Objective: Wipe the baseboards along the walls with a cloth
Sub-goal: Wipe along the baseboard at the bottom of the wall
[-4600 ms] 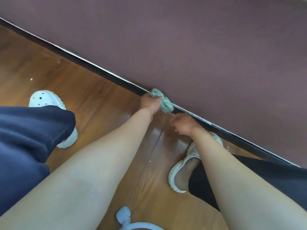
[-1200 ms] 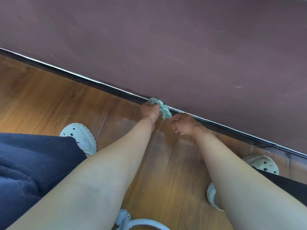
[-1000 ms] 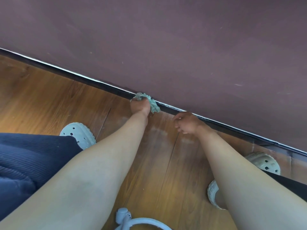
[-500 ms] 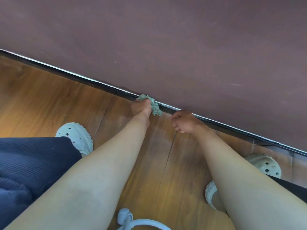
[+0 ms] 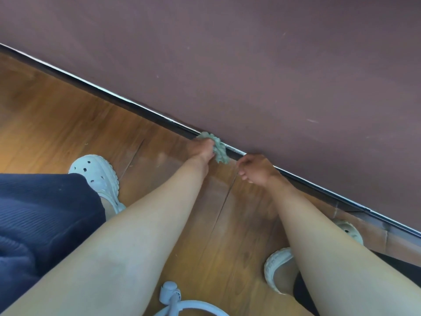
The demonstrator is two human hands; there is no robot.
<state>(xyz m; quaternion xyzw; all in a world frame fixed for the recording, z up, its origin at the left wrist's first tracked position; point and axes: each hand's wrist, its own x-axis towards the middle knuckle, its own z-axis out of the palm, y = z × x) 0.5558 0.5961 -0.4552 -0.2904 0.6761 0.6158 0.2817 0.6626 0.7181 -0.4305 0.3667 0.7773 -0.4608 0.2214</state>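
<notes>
My left hand (image 5: 201, 148) grips the bunched green cloth (image 5: 219, 150) and presses it on the dark baseboard (image 5: 136, 110) at the edge of the wood floor (image 5: 68, 124). My right hand (image 5: 256, 171) sits just beside it, fingers curled, holding nothing I can see. The cloth looks soft, light and floppy, so I judge it is best held wadded in the palm.

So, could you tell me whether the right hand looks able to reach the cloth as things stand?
Probably yes. The right hand sits just beside the green cloth, which the left hand holds against the baseboard; only bare floor lies between them.
</notes>
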